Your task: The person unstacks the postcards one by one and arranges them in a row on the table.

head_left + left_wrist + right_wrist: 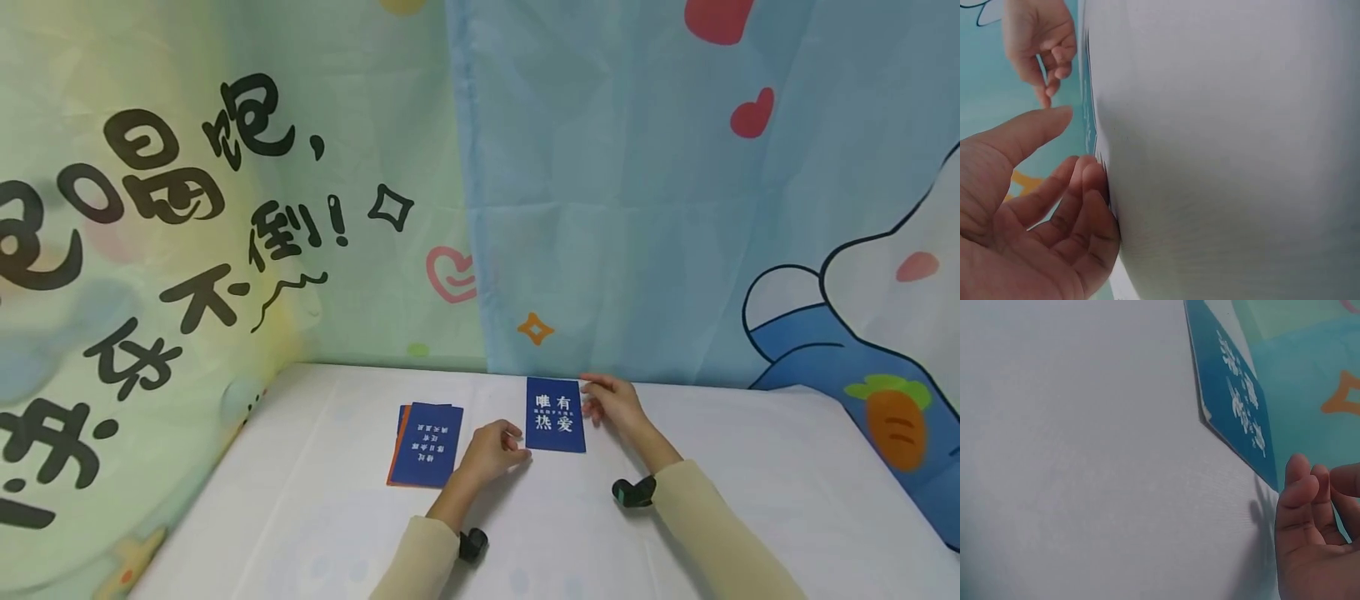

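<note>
A dark blue card [555,442] with large white characters lies flat toward the back of the table, between my two hands. My left hand [487,454] is beside its lower left edge; in the left wrist view the thumb and the loosely bent fingers [1094,244] stand apart with nothing between them. At the card's upper right side is my right hand [618,408], holding nothing. In the right wrist view its fingertips come close to a corner of the blue card [1235,412]; whether they touch it I cannot tell.
Left of my left hand lies a small stack of cards [427,446], blue on top with an orange edge showing below. The white tabletop [300,500] ends at a printed curtain [600,250] behind. A dark wrist camera [633,492] sits at the right cuff.
</note>
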The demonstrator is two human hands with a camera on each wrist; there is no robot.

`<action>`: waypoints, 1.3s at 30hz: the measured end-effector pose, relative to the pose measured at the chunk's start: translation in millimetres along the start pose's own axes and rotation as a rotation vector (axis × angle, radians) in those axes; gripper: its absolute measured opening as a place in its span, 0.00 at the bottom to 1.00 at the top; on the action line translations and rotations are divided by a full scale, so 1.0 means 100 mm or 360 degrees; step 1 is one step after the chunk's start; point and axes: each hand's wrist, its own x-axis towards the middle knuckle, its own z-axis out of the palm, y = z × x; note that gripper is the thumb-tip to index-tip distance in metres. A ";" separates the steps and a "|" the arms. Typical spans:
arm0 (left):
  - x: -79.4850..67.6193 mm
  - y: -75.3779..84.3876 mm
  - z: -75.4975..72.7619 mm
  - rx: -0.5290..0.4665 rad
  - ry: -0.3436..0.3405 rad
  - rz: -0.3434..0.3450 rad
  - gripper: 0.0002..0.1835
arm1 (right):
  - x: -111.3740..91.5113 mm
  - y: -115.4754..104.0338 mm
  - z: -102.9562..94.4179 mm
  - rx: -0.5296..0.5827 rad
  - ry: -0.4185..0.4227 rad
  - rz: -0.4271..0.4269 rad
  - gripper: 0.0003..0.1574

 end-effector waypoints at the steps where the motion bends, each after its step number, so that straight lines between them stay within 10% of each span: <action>1: -0.01 0.00 -0.01 0.0003 0.0015 -0.0007 0.15 | 0.00 -0.01 0.01 0.0002 0.0000 -0.0021 0.25; 39: -0.48 0.03 -0.28 0.0039 0.0255 0.0130 0.20 | -0.26 -0.33 0.54 0.0157 -0.0228 -0.0144 0.28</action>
